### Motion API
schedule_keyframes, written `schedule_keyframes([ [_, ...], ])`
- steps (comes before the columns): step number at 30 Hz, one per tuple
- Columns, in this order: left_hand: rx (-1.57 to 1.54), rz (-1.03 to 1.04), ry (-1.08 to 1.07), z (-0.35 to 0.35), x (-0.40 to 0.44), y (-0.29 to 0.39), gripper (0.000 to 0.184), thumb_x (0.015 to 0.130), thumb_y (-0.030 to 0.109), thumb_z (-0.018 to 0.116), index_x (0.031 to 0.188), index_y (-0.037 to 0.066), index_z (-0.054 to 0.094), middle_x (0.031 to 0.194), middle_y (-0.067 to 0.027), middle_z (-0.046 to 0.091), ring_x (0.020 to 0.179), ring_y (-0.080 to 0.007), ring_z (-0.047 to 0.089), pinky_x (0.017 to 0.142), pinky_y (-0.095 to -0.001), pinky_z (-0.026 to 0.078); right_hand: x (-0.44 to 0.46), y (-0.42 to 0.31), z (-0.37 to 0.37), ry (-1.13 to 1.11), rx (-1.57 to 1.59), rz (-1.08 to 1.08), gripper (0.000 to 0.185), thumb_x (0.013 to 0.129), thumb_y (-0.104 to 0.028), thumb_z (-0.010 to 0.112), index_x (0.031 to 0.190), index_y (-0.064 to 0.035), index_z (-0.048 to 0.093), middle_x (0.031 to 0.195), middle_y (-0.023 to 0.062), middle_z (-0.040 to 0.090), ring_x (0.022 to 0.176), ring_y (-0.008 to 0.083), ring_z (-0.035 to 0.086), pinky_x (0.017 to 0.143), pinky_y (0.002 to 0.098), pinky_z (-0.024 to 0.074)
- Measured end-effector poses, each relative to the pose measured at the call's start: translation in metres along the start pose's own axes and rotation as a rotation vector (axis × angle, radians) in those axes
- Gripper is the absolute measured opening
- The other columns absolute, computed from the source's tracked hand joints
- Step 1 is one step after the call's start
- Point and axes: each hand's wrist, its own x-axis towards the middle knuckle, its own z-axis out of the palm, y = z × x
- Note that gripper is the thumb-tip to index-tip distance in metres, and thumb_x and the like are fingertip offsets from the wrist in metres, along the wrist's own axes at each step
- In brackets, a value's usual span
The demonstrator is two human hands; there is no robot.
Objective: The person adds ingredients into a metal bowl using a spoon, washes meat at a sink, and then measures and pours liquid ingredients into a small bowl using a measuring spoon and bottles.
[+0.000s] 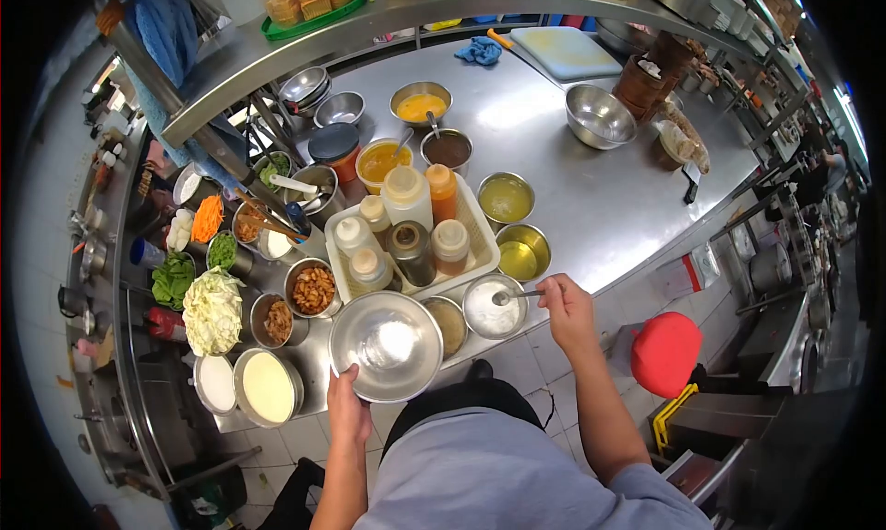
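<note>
An empty metal bowl (386, 347) is held at its lower left rim by my left hand (347, 406), over the table's front edge. My right hand (569, 310) is closed on the handle of a spoon (517, 295), whose head sits in a container of white powder (494, 314). Left of the powder, partly behind the bowl, stands a container of tan powder (449, 325). Behind it, a container of yellow-green liquid (522, 253) stands near a white basket (483, 241) with several squeeze bottles.
Containers of food, a cabbage pile (212, 311) and a cream-coloured liquid (268, 389) are at the left. A metal bowl (600, 117), a cutting board (565, 53) and a knife (691, 181) lie farther back. A red-topped stool (665, 353) stands right.
</note>
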Motion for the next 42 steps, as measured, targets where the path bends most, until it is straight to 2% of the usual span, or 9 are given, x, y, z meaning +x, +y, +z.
schedule_keyframes([
  [6, -0.024, 0.052, 0.016, -0.006, -0.004, 0.006, 0.041, 0.089, 0.019, 0.057, 0.126, 0.002, 0.047, 0.122, -0.0129, 0.056, 0.111, -0.025, 0.058, 0.093, -0.0402, 0.048, -0.002, 0.041, 0.019, -0.007, -0.033, 0.087, 0.027, 0.099, -0.023, 0.051, 0.088, -0.0031, 0.065, 0.064, 0.005, 0.062, 0.061, 0.0103, 0.059, 0.057, 0.0283, 0.0457],
  [9, -0.035, 0.001, 0.018, -0.008, -0.003, 0.005, 0.049, 0.091, 0.013, 0.05, 0.138, 0.003, 0.041, 0.131, -0.0154, 0.05, 0.117, -0.0259, 0.053, 0.097, -0.0384, 0.046, -0.002, 0.053, 0.021, 0.045, 0.122, 0.166, 0.029, 0.1, -0.025, 0.05, 0.089, -0.0028, 0.064, 0.065, 0.0034, 0.062, 0.06, 0.0089, 0.057, 0.057, 0.0255, 0.0447],
  [11, -0.02, 0.038, 0.023, -0.007, -0.004, 0.002, 0.042, 0.09, 0.02, 0.055, 0.127, 0.002, 0.047, 0.122, -0.0128, 0.056, 0.111, -0.025, 0.058, 0.093, -0.0404, 0.048, 0.0, 0.058, 0.011, 0.087, 0.216, 0.205, 0.03, 0.101, -0.026, 0.049, 0.089, -0.0027, 0.064, 0.066, 0.0025, 0.061, 0.06, 0.0082, 0.055, 0.058, 0.0237, 0.0438],
  [18, -0.002, 0.005, 0.03, 0.007, -0.008, 0.004, 0.044, 0.089, 0.019, 0.055, 0.129, 0.003, 0.046, 0.124, -0.013, 0.055, 0.114, -0.0253, 0.056, 0.096, -0.0418, 0.046, 0.001, 0.002, -0.014, 0.069, 0.462, 0.262, 0.032, 0.102, -0.028, 0.046, 0.091, -0.0025, 0.061, 0.068, 0.0035, 0.06, 0.062, 0.0075, 0.051, 0.059, 0.0213, 0.041],
  [20, 0.03, -0.043, -0.021, 0.008, -0.004, 0.001, 0.055, 0.09, 0.013, 0.048, 0.144, 0.009, 0.036, 0.132, -0.0127, 0.05, 0.119, -0.0256, 0.052, 0.096, -0.0401, 0.045, -0.006, -0.029, -0.006, 0.023, 0.503, 0.215, 0.031, 0.102, -0.028, 0.046, 0.093, -0.0022, 0.062, 0.069, 0.0042, 0.061, 0.065, 0.0081, 0.054, 0.06, 0.0217, 0.0424],
  [25, 0.034, -0.009, -0.045, 0.019, -0.009, 0.002, 0.049, 0.089, 0.017, 0.054, 0.134, 0.002, 0.043, 0.127, -0.0142, 0.053, 0.115, -0.0267, 0.054, 0.097, -0.0419, 0.045, -0.008, -0.039, 0.001, 0.003, 0.249, -0.079, 0.03, 0.102, -0.026, 0.048, 0.096, 0.0001, 0.062, 0.072, 0.004, 0.063, 0.069, 0.0098, 0.059, 0.065, 0.0238, 0.0464],
  [32, 0.003, 0.003, 0.013, 0.004, -0.009, 0.005, 0.051, 0.089, 0.016, 0.052, 0.137, 0.004, 0.041, 0.128, -0.0139, 0.053, 0.115, -0.0261, 0.054, 0.095, -0.0398, 0.046, -0.001, 0.013, 0.009, -0.03, -0.223, -0.025, 0.028, 0.099, -0.024, 0.051, 0.09, -0.0012, 0.065, 0.067, 0.0068, 0.063, 0.063, 0.0142, 0.061, 0.06, 0.0281, 0.0469],
  [40, -0.013, -0.017, 0.001, -0.001, -0.01, 0.004, 0.052, 0.09, 0.013, 0.05, 0.141, 0.004, 0.038, 0.13, -0.0138, 0.052, 0.117, -0.0256, 0.054, 0.096, -0.0379, 0.046, 0.0, 0.057, 0.013, 0.051, 0.264, 0.252, 0.033, 0.101, -0.03, 0.048, 0.091, -0.0028, 0.064, 0.069, 0.0023, 0.062, 0.063, 0.0078, 0.057, 0.059, 0.023, 0.0444],
  [42, -0.001, 0.021, 0.025, 0.003, -0.012, 0.004, 0.047, 0.088, 0.017, 0.054, 0.132, 0.003, 0.045, 0.124, -0.0138, 0.055, 0.113, -0.0271, 0.056, 0.095, -0.0422, 0.047, 0.002, 0.054, 0.001, 0.07, 0.298, 0.296, 0.033, 0.101, -0.032, 0.048, 0.091, -0.0046, 0.063, 0.068, 0.0022, 0.062, 0.061, 0.0071, 0.053, 0.059, 0.0217, 0.0418],
])
